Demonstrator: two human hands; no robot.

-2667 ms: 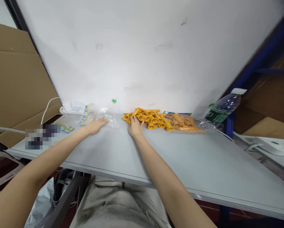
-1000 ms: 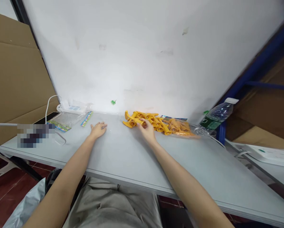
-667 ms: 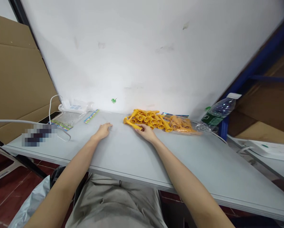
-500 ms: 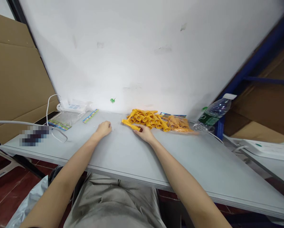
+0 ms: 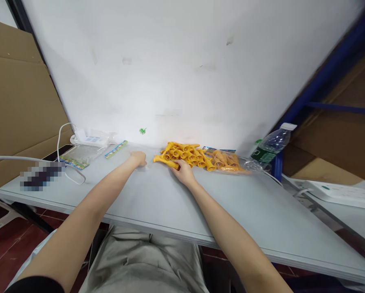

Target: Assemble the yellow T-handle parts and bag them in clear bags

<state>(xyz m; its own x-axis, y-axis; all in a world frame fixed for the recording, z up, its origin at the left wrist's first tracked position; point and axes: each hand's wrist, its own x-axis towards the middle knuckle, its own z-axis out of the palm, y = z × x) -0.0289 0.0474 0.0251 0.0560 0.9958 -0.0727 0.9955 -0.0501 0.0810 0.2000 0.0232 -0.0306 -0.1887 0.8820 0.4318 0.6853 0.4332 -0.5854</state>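
My right hand (image 5: pixel 183 171) is closed around the wide end of a yellow plastic horn-shaped piece (image 5: pixel 166 161), whose narrow end points left. Just behind it lies a pile of similar yellow pieces (image 5: pixel 191 155), open ends mostly facing me. To the left, my left hand (image 5: pixel 139 158) is closed, knuckles up, over a clear plastic bag (image 5: pixel 142 167); its fingertips are hidden. That bag's thin film seems to run from a colourful header strip (image 5: pixel 116 149). Right of the pile, more pieces lie inside a filled clear bag (image 5: pixel 229 160).
Another clear bag with a printed header (image 5: pixel 75 162) lies left, by a white power strip (image 5: pixel 92 139) and a white cable (image 5: pixel 58 140). A plastic bottle (image 5: pixel 272 144) leans at the right. A white wall (image 5: pixel 170 81) backs the table (image 5: pixel 158 203); cardboard (image 5: pixel 14 93) stands left.
My left hand has moved slightly right and turned its knuckles upward, with clear film showing beneath it. My right hand keeps hold of the yellow piece. The view has shifted slightly.
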